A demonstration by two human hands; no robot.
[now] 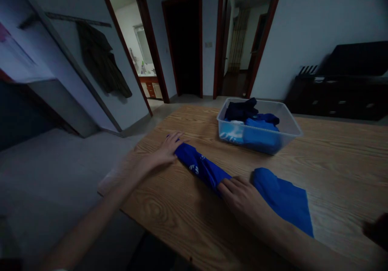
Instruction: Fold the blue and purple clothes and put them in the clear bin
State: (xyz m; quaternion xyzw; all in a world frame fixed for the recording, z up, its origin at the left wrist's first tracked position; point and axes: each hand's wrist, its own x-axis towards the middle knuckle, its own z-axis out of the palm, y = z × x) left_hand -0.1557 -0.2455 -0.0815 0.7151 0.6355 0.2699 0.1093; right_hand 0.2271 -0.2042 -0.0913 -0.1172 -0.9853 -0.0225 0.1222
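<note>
A dark blue cloth with white print (198, 164) lies folded into a long narrow strip across the wooden table (157, 218). At its far left end my left hand (170, 146) rests with fingers spread, touching the fabric. My right hand (238, 194) is closed on the cloth's near right end, its fingertips pressed against the fabric. Just right of that hand lies a lighter blue cloth (285, 198), partly hidden by my right forearm. Behind them stands a clear plastic bin (289, 121) holding folded blue clothes (262, 131) and a dark navy piece (241, 110).
The table's left edge runs close beside my left forearm. A dark blurred object (377, 230) shows at the far right. Beyond the table are doorways, a dark cabinet (336, 97) with a black screen, and a coat (103, 61) hanging on the left wall.
</note>
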